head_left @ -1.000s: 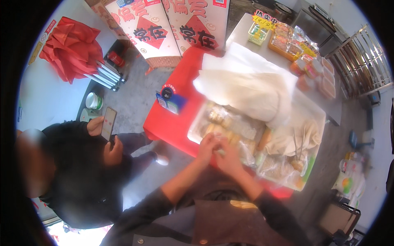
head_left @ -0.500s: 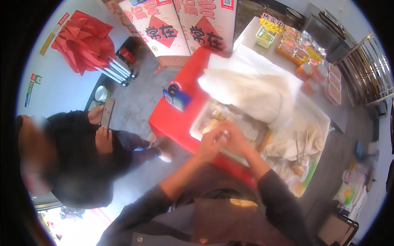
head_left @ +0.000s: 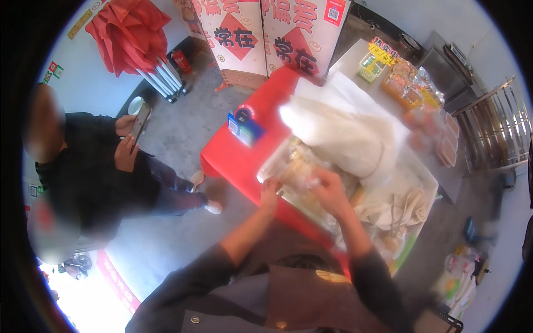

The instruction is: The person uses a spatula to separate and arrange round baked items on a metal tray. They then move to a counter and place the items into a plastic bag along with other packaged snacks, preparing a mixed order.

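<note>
My left hand [head_left: 270,192] is at the near left rim of a pale shallow tray [head_left: 266,171], its fingers curled together. What it holds, if anything, is too small to make out. Over the middle of the tray, my right hand [head_left: 330,192] has its fingertips pinched on what looks like a clear plastic bag [head_left: 312,181], blurred by motion. Beneath and behind the hands, pale yellowish food pieces [head_left: 298,160] lie in the tray under clear plastic. A thick cream cloth [head_left: 350,136] is folded back over the tray's far side.
A red cloth [head_left: 233,158] covers the table, with a blue sign stand [head_left: 243,131] on it. Tongs [head_left: 395,213] lie on cloth at the right. Packaged food [head_left: 408,83] stands on the far counter. At the left, a person [head_left: 100,166] holds a phone [head_left: 140,123].
My hands, together over the tray before, have moved apart, the left toward the tray's rim and the right to the right. The view has shifted slightly. The person still holds the phone.
</note>
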Action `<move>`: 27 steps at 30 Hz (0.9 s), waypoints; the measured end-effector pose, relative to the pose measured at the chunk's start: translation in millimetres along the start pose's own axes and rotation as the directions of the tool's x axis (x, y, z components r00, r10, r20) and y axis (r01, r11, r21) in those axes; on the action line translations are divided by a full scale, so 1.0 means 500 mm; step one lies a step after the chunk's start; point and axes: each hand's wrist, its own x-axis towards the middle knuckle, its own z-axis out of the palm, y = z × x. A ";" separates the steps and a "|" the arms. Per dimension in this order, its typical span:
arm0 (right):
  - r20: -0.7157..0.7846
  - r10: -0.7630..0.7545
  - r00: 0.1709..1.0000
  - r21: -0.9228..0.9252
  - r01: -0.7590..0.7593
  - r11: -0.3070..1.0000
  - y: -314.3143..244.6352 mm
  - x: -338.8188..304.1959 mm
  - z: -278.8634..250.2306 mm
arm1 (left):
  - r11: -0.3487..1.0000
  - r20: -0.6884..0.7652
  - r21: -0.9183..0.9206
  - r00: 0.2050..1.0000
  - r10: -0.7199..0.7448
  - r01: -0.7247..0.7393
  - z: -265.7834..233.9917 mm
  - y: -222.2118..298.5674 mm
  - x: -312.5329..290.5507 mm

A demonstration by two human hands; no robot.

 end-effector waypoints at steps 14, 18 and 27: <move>-0.085 -0.039 0.996 0.205 0.056 0.977 -0.035 -0.004 0.017 | 0.673 0.301 -0.630 0.921 -0.247 0.387 0.088 0.062 -0.010; -0.115 -0.063 0.991 0.267 0.092 0.959 -0.009 0.015 0.037 | 0.650 0.296 -0.680 0.938 -0.180 0.339 0.086 0.088 0.020; -0.206 0.059 0.977 0.490 0.051 0.870 0.026 0.041 0.077 | 0.715 0.299 -0.612 0.936 -0.188 0.339 0.028 0.076 0.045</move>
